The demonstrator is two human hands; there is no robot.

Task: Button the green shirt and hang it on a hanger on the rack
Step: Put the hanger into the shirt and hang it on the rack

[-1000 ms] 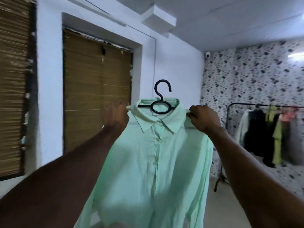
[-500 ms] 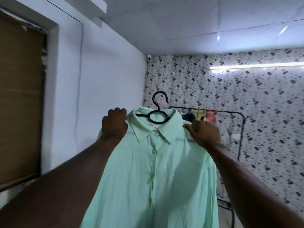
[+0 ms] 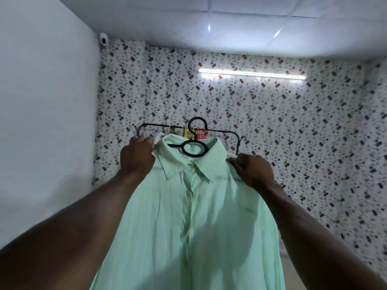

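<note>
A mint green shirt (image 3: pixel 199 216), front closed, sits on a black plastic hanger (image 3: pixel 194 147) at centre frame. The left hand (image 3: pixel 137 159), at 9 o'clock of the collar, grips one shoulder with fingers curled over the cloth. The right hand (image 3: pixel 254 171), at 3 o'clock, pinches the other shoulder. The shirt hangs lengthwise toward 6 o'clock (hook pointing to 12), in front of a black clothes rack (image 3: pixel 225 131).

A speckled wall (image 3: pixel 272 122) carries a lit tube light (image 3: pixel 251 73) beneath a white ceiling (image 3: pixel 230 21).
</note>
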